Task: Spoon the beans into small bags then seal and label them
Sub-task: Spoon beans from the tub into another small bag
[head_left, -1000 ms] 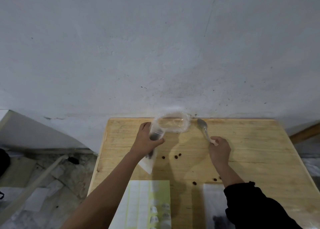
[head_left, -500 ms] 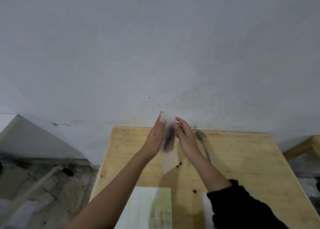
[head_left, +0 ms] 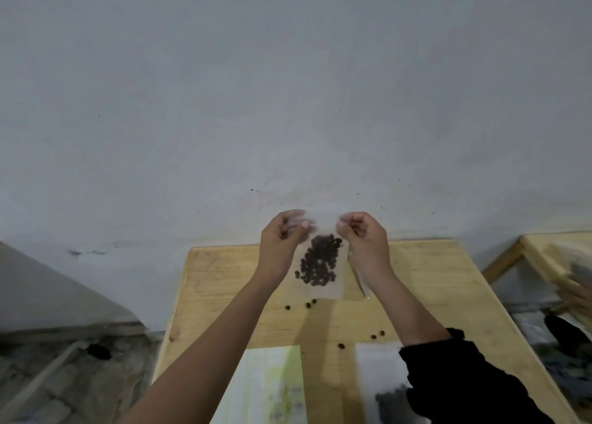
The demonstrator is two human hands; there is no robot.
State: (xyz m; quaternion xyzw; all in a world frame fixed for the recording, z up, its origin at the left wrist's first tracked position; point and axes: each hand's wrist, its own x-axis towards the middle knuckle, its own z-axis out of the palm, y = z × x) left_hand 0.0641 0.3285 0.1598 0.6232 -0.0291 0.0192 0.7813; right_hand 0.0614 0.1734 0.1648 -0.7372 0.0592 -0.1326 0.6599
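The left hand (head_left: 282, 241) and right hand (head_left: 365, 241) are each pinching a top corner of the bag (head_left: 323, 290), grip clamped on it, above the bench (head_left: 224, 279); beans (head_left: 320, 260) are lying inside. The seal is probably going to need the mouth level and fingers pressing along the whole strip.

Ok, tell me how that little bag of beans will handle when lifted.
Probably floppy: the thin clear bag hangs below where the left hand and right hand pinch its top edge. Likely light, as the beans fill only its middle. If not yet sealed, it may spill when tipped; loose beans lie on the table.
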